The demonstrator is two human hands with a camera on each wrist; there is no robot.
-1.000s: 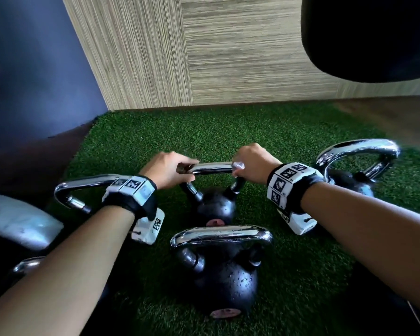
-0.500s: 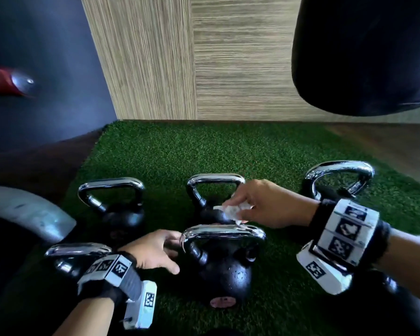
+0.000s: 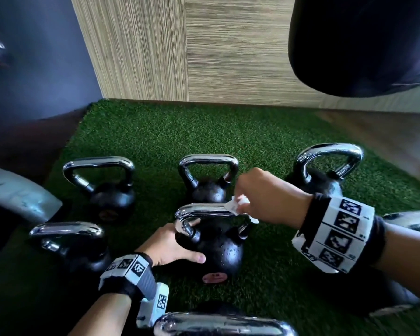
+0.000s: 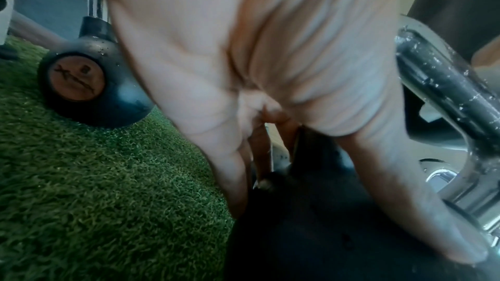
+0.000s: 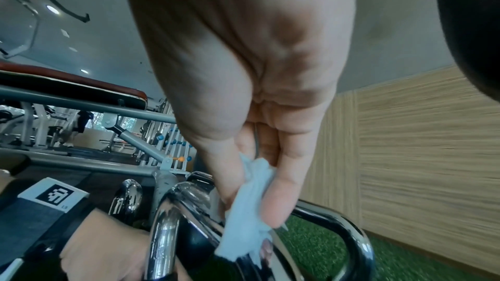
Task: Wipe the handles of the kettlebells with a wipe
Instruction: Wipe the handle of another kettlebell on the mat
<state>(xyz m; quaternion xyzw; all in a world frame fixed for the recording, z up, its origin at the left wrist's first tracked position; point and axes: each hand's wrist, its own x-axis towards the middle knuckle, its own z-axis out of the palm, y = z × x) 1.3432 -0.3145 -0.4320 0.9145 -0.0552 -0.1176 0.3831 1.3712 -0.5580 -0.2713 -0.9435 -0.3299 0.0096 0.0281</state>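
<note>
Several black kettlebells with chrome handles stand on green turf (image 3: 264, 141). My left hand (image 3: 175, 248) clasps the left shoulder of the front middle kettlebell (image 3: 221, 253), thumb across its front and fingers behind the handle's left post. From the left wrist, that hand (image 4: 270, 72) lies against the black body (image 4: 311, 232) beside the wet handle (image 4: 438, 84). My right hand (image 3: 260, 197) pinches a crumpled white wipe (image 3: 238, 206) on the right end of this handle (image 3: 204, 210). The right wrist view shows the wipe (image 5: 249, 211) pressed on the chrome bar (image 5: 189, 200).
Other kettlebells stand at back left (image 3: 100, 180), back middle (image 3: 207, 175), back right (image 3: 325, 170), front left (image 3: 68, 241) and at the bottom edge (image 3: 223, 323). A black punching bag (image 3: 361, 44) hangs at upper right. A grey bench frame (image 3: 17, 192) juts in from the left.
Both hands left the back middle kettlebell's handle and came nearer. The left now clasps the front kettlebell's body; the right brought the wipe onto its handle.
</note>
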